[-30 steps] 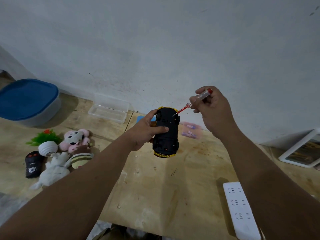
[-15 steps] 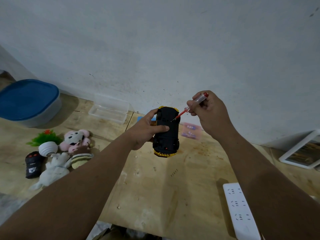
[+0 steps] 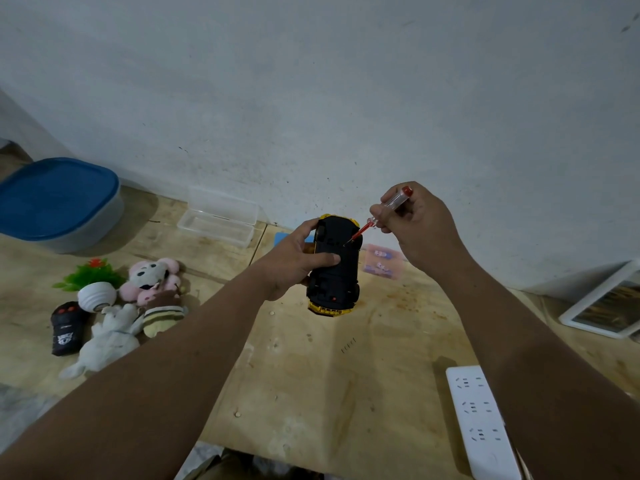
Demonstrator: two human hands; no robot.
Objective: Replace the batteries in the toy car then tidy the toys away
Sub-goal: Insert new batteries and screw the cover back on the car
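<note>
Head view: person's two bare arms reach fwd over a plywood table (image 3: 311, 393), pale wall behind.
Toy car (image 3: 334, 268): held upside down above table, mid-frame; black underside faces camera, yellow body shows only as a rim at near & far ends; small red dot near the near end of underside; wheels dark, hard to make out.
Left hand (image 3: 294, 263): wrapped round car's left side, thumb across the black underside, fingers curled at far end.
Right hand (image 3: 415, 230): fingers pinch a screwdriver (image 3: 377, 216) w/ clear handle & red cap; red shaft slants down-left, tip touching car's underside near far end.
Toys, left of table: pink plush (image 3: 152, 278), white plush (image 3: 104, 341), small striped plush (image 3: 162, 313), black remote (image 3: 65, 329), white ribbed pot w/ green fake plant (image 3: 93, 287), all bunched together.
Blue-lid tub (image 3: 55, 202): far left, by wall.
Clear box (image 3: 218, 220): open, by wall, left of car.
Pink packet (image 3: 382, 261): on table just right of car; contents can't tell.
Power strip (image 3: 481, 424): white, near right edge, partly under right forearm.
White frame (image 3: 602, 306): far right, leaning by wall.
</note>
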